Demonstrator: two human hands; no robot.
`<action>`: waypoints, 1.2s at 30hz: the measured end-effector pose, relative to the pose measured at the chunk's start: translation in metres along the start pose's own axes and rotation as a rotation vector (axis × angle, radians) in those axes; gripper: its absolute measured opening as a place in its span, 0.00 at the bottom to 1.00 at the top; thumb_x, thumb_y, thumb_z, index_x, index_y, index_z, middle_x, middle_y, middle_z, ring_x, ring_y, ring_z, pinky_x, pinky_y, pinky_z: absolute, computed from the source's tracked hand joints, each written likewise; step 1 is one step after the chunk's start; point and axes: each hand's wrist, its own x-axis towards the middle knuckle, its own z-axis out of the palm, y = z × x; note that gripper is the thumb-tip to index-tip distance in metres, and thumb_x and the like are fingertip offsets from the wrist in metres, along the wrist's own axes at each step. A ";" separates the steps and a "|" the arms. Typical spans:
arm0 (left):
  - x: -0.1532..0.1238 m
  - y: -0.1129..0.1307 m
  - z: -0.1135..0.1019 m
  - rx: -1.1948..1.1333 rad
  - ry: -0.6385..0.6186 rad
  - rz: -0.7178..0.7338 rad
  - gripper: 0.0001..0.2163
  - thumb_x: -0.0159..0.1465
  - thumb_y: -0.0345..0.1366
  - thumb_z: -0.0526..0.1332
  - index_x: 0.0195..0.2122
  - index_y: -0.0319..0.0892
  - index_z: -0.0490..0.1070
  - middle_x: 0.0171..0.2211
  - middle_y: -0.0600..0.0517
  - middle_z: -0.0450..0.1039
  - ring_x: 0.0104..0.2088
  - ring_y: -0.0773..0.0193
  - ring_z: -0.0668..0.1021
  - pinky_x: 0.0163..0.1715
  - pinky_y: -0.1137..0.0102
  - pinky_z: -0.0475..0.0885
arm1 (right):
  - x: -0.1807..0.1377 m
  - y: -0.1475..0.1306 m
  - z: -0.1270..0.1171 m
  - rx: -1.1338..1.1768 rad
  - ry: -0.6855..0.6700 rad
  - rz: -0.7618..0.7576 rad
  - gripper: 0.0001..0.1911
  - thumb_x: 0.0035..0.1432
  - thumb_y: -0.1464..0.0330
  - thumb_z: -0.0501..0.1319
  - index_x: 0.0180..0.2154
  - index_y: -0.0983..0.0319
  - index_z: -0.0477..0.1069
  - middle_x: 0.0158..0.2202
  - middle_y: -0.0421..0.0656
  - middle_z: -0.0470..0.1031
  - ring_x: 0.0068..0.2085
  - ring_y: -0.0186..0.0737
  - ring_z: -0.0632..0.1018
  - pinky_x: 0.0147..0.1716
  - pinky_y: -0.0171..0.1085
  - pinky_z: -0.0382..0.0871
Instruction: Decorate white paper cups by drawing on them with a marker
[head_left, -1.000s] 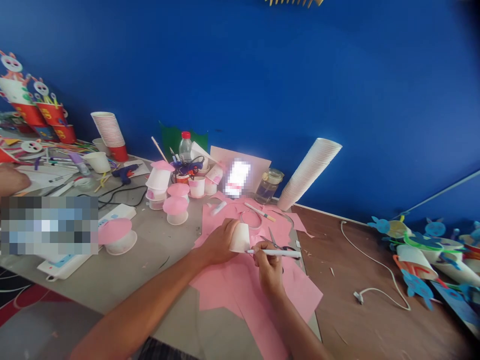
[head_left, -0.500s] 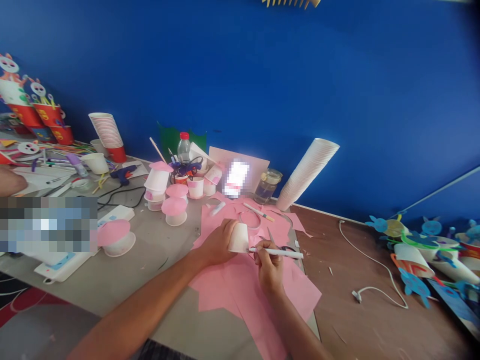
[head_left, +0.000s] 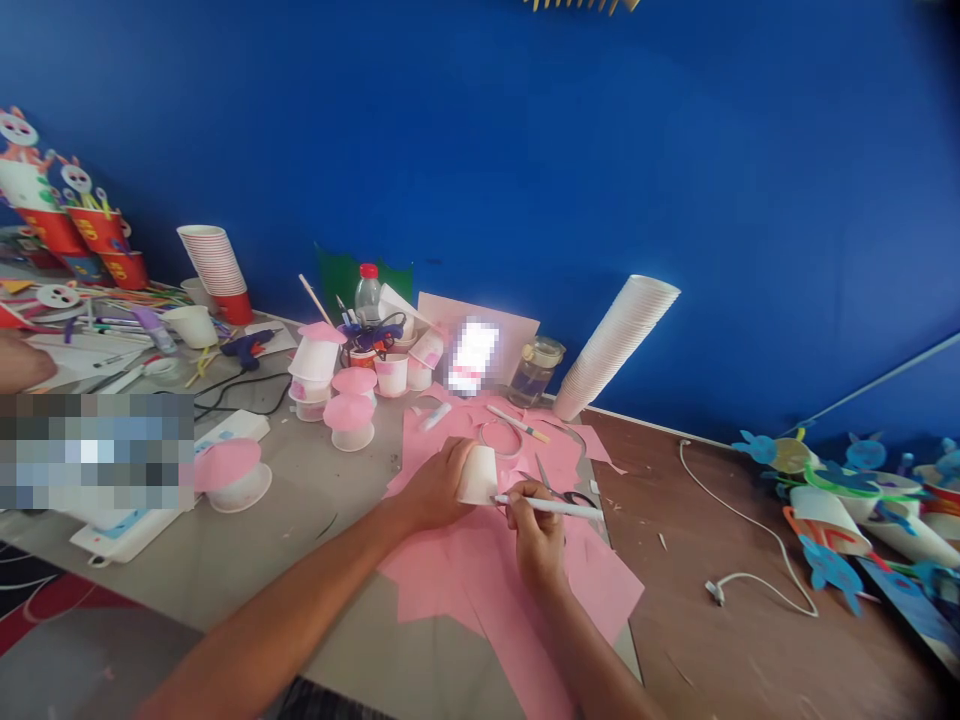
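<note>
My left hand [head_left: 439, 487] is wrapped round a small white paper cup [head_left: 480, 474] standing upside down on pink paper sheets [head_left: 480, 575]. My right hand [head_left: 536, 535] pinches a white pen [head_left: 551, 506], whose tip touches the cup's lower rim. Scissors [head_left: 562, 490] lie on the pink paper just behind the pen.
A tall leaning stack of white cups [head_left: 619, 345] rests against the blue wall. Pink-topped cups [head_left: 349, 420], a glue gun [head_left: 251, 347], a bottle [head_left: 369, 293] and a jar [head_left: 538, 370] crowd the grey table. A white cable [head_left: 750, 560] and blue paper crafts [head_left: 847, 520] lie right. Another person's arm [head_left: 22, 360] shows at left.
Both hands stay on the cup and pen; the pen tip has shifted slightly along the cup's rim. The camera moved a little.
</note>
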 end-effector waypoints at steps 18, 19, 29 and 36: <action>0.001 0.000 0.000 -0.008 0.000 0.017 0.23 0.57 0.46 0.65 0.49 0.43 0.60 0.47 0.41 0.66 0.49 0.49 0.73 0.42 0.57 0.74 | 0.001 0.001 0.002 0.036 0.049 0.016 0.08 0.53 0.64 0.60 0.25 0.59 0.66 0.15 0.31 0.58 0.21 0.32 0.62 0.26 0.35 0.62; 0.001 0.000 0.000 -0.006 0.004 0.021 0.23 0.57 0.47 0.64 0.49 0.42 0.60 0.47 0.41 0.66 0.49 0.49 0.73 0.41 0.57 0.74 | 0.000 0.000 0.002 0.036 0.050 0.017 0.08 0.53 0.64 0.60 0.25 0.59 0.66 0.15 0.32 0.58 0.21 0.33 0.63 0.26 0.35 0.62; 0.000 -0.002 0.001 -0.003 0.034 0.043 0.24 0.57 0.46 0.65 0.51 0.42 0.61 0.47 0.42 0.67 0.48 0.50 0.74 0.42 0.58 0.74 | 0.001 0.001 0.002 0.034 0.049 0.006 0.08 0.54 0.64 0.60 0.25 0.59 0.66 0.16 0.32 0.59 0.21 0.33 0.63 0.25 0.35 0.61; 0.000 -0.003 0.002 0.003 0.027 0.052 0.24 0.58 0.47 0.65 0.51 0.43 0.60 0.48 0.41 0.66 0.49 0.49 0.73 0.43 0.56 0.74 | 0.001 0.001 0.002 0.021 0.037 0.007 0.08 0.54 0.65 0.60 0.25 0.59 0.67 0.16 0.32 0.59 0.21 0.32 0.63 0.26 0.35 0.62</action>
